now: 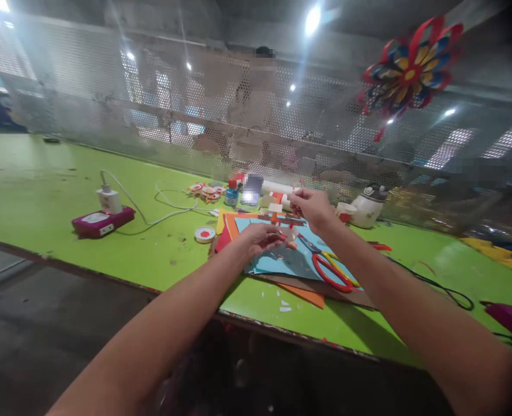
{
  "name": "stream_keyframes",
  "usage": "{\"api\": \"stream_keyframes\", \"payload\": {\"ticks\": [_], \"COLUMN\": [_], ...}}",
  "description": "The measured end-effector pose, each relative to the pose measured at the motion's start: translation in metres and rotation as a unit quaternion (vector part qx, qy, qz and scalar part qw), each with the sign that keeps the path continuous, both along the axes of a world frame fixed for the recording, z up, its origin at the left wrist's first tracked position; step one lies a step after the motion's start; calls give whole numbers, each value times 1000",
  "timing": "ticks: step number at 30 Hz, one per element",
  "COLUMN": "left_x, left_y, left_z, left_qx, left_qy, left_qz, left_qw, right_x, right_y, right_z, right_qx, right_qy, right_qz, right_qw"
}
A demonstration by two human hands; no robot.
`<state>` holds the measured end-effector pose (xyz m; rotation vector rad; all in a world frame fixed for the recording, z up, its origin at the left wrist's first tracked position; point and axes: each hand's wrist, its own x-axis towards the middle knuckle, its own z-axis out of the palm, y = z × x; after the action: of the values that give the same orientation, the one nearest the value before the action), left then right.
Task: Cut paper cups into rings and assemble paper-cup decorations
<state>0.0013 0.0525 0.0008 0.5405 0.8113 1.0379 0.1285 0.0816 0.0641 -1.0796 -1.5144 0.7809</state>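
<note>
My left hand point(262, 238) rests low over a stack of light-blue sheets point(277, 263), its fingers closed around a small white-and-orange paper piece point(291, 233), partly hidden by the fingers. My right hand point(313, 207) is raised a little behind it, with thumb and fingertips pinched together; anything between them is too small to make out. Red-handled scissors point(331, 274) lie on the sheets below my right hand, beside a yellow handle point(334, 261). Orange, yellow and red sheets point(230, 228) stick out from the left of the stack.
On the green table point(164, 254) stand a purple power strip point(104, 224) with a charger and white cable, a white tape roll point(205, 234), a blue bottle point(231, 196), a phone point(252, 189) and a white kettle-like container point(368, 205). A paper flower point(409, 72) hangs at upper right.
</note>
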Motion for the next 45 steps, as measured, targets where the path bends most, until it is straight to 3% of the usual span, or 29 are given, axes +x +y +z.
{"api": "stream_keyframes", "payload": {"ticks": [8, 16, 20, 26, 32, 37, 40, 42, 45], "left_x": [2, 7, 7, 8, 10, 8, 6, 4, 2], "left_y": [-4, -8, -5, -7, -10, -7, -5, -3, -1], "left_z": [3, 0, -5, -3, -1, -1, 0, 1, 2], "left_qx": [41, 116, 150, 167, 174, 174, 186, 195, 202], "left_qy": [87, 104, 109, 134, 128, 151, 154, 171, 239], "left_qz": [-13, -43, -60, -53, -66, 1, 37, 49, 77], "left_qw": [995, 987, 981, 975, 974, 973, 970, 965, 947], "right_x": [34, 60, 72, 83, 78, 83, 91, 95, 94], "right_y": [-11, -31, -35, -31, -38, -36, -33, -33, -33], "right_z": [-28, -34, -30, -21, -22, -20, -17, -17, -20], "right_qx": [-15, 3, -26, -10, -72, -44, -24, 6, 63], "right_qy": [-21, -16, 17, 32, -48, -84, -161, -267, -424], "right_qz": [66, 99, 128, 55, 165, 139, 123, 107, 89], "right_qw": [997, 995, 991, 998, 983, 986, 979, 958, 899]}}
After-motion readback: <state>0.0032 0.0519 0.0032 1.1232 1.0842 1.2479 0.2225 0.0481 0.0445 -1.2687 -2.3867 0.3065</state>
